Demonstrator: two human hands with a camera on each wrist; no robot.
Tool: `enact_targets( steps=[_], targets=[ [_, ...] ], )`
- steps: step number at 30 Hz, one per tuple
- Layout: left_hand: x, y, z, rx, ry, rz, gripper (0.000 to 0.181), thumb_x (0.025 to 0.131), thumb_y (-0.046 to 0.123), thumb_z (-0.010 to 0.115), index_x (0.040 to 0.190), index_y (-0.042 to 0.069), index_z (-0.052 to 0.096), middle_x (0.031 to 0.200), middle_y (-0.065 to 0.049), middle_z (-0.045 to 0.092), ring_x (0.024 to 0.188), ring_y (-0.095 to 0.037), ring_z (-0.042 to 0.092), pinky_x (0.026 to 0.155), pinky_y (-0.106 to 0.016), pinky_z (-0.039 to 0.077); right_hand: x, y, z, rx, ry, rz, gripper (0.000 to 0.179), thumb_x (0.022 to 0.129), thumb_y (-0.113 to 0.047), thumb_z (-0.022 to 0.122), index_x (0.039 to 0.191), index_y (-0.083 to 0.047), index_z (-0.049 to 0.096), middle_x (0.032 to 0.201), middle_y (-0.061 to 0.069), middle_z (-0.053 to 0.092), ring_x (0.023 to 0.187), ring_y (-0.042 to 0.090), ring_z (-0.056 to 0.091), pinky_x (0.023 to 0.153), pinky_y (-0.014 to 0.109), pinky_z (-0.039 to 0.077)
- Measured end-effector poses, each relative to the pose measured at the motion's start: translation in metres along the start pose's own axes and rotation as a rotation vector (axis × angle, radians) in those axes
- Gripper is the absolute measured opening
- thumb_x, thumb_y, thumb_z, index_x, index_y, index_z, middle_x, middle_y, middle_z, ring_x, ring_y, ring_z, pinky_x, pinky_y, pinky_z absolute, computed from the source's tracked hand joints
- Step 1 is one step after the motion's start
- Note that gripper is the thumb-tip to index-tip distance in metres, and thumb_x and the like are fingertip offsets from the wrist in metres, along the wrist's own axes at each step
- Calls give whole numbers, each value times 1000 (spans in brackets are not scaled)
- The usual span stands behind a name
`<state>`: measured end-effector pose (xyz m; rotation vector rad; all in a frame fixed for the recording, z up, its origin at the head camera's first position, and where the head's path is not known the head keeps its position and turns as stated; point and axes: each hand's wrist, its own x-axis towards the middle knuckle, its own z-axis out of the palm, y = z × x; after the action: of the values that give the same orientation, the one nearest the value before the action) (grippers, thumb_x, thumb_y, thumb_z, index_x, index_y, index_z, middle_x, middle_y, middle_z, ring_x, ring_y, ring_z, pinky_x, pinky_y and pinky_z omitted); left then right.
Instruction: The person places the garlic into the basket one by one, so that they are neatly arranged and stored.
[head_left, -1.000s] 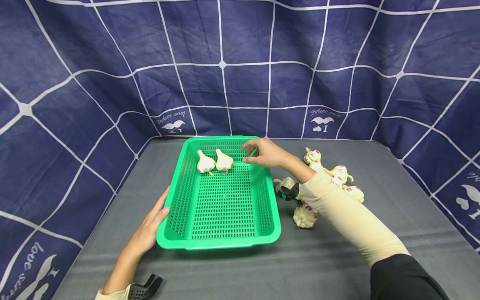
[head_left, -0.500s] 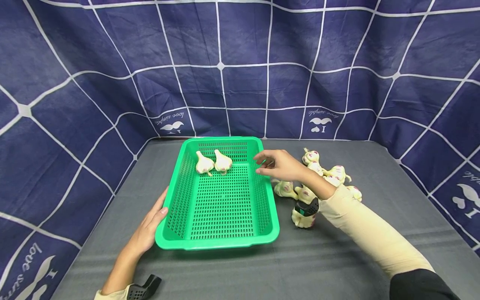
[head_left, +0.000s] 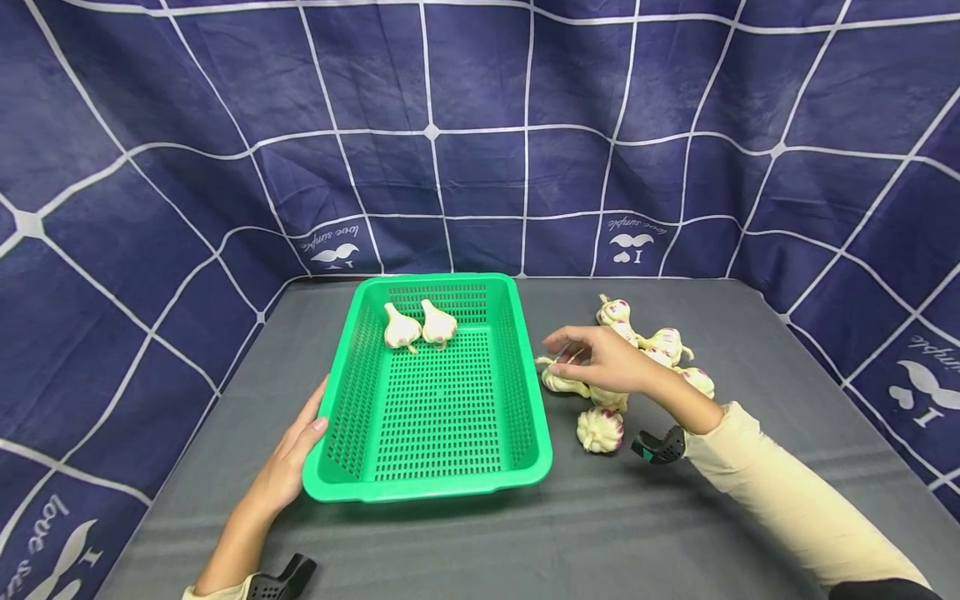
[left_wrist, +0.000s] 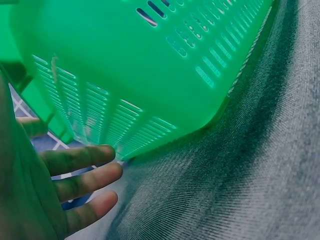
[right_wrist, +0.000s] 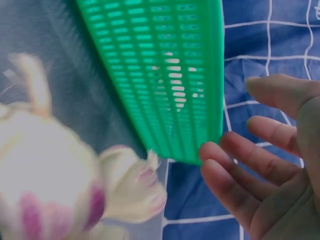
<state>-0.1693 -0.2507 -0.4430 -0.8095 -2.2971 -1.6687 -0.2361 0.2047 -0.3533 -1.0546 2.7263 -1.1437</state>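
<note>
Well, right hand (head_left: 606,358): wide, bare grip hung near garlic (head_left: 600,430)
Left hand (head_left: 287,461): lay wide beside basket (head_left: 427,488)
Garlic: seemed best cupped

A person is wearing cream sleeves (head_left: 795,492), leaving left hand (head_left: 288,462) and right hand (head_left: 606,358) bare.
At lower right, black cloth (head_left: 885,591) is bordering one sleeve, and a black wrist device (head_left: 671,444) is showing small dots and a green patch. At lower left, another dotted device (head_left: 272,586) is flanking a cream cuff (head_left: 225,593).
</note>
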Motion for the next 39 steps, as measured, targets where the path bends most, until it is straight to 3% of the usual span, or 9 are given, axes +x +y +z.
enact_targets(
  steps=[9, 18, 23, 28, 39],
  targets=[
    [1, 0, 1, 16, 8, 5, 53, 103, -1, 27, 156, -1, 21, 157, -23, 24, 139, 3, 28, 108, -9, 21, -30, 12, 0, -44, 12, 37, 33, 90, -14, 74, 119, 0, 66, 101, 4, 70, 86, 13, 66, 74, 33, 56],
    [1, 0, 2, -12, 1, 1, 53, 103, 0, 26, 156, -1, 20, 156, -29, 21, 140, 2, 27, 108, -9, 21, -53, 22, 4, -18, -1, 27, 32, 89, -9, 73, 118, 3, 65, 101, 12, 69, 84, 15, 67, 74, 33, 57],
    [1, 0, 2, -1, 11, -7, 53, 103, 0, 27, 156, -2, 20, 156, -28, 21, 140, 4, 26, 108, -9, 21, -65, 24, 3, -70, -26, 19, 46, 81, -14, 83, 120, 2, 64, 97, 9, 70, 86, 18, 67, 74, 34, 57],
    [1, 1, 2, -6, 7, 0, 53, 103, 0, 26, 156, -1, 20, 156, -29, 21, 140, 3, 27, 108, -9, 21, -75, 30, 3, -57, -27, -17, 61, 72, -18, 90, 121, 3, 62, 99, 9, 70, 87, 19, 67, 74, 35, 57],
    [1, 1, 2, -28, -7, -3, 53, 104, 0, 24, 156, 0, 19, 156, -32, 19, 141, 2, 27, 108, -9, 22, -89, 33, 8, -175, -31, -76, 65, 62, -15, 95, 117, 0, 65, 108, 7, 70, 90, 11, 65, 75, 39, 56]
  ],
)
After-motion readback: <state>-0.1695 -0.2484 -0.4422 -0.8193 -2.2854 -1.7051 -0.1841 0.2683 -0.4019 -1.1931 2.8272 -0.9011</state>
